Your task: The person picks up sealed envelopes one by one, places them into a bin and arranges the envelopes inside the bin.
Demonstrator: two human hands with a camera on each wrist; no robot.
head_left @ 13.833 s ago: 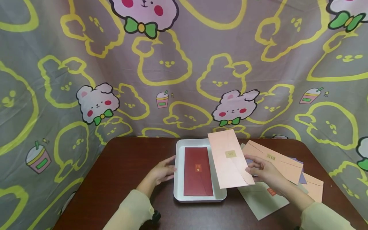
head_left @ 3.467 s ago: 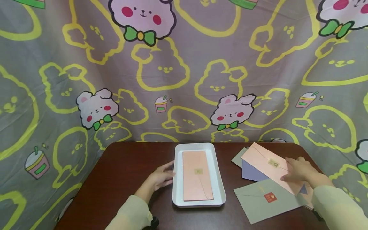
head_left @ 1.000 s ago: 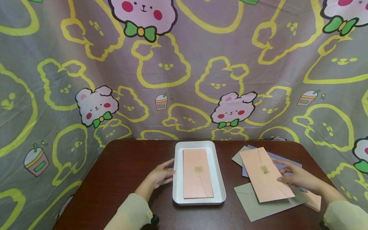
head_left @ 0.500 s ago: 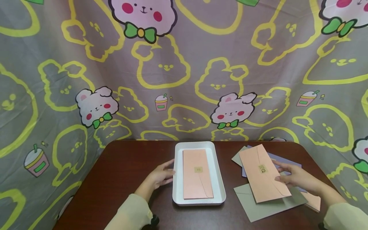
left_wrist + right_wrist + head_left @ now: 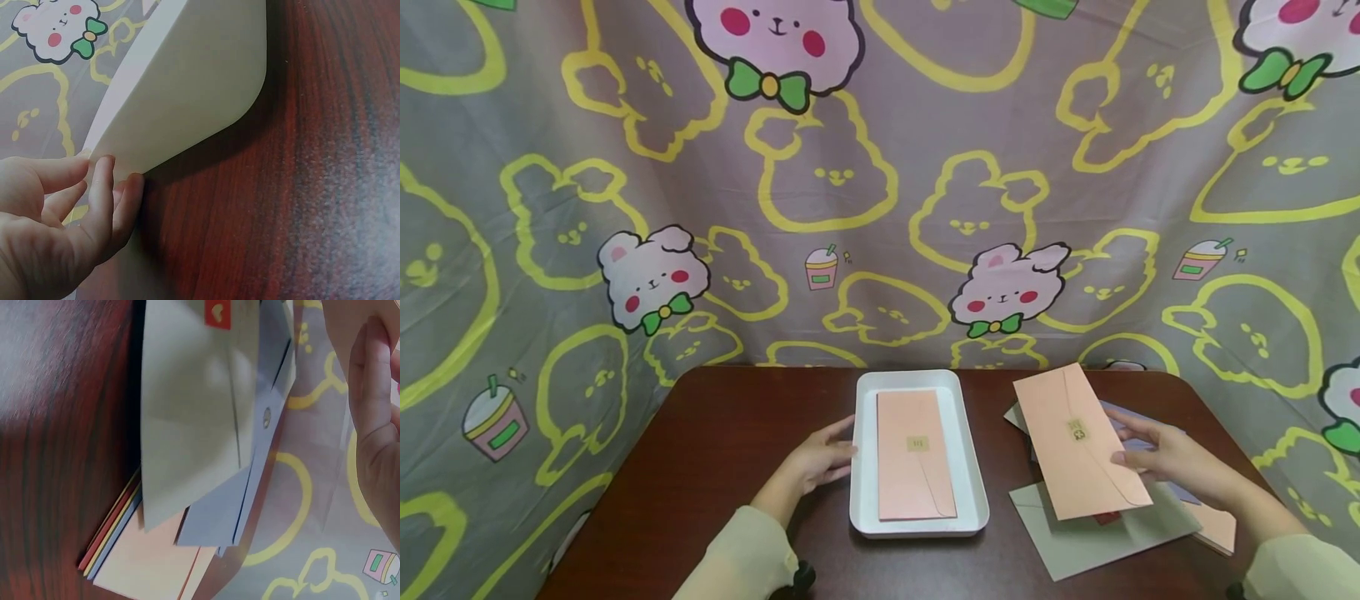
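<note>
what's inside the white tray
In the white tray, a pink envelope with a tan sticker lies flat. Anything beneath it is covered and cannot be seen.

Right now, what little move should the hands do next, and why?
Probably the right hand should carry its pink envelope over to the white tray. It is pinching that envelope, lifted above the grey-green envelope; another pink envelope lies in the tray, and the left hand touches the tray's side.
</note>
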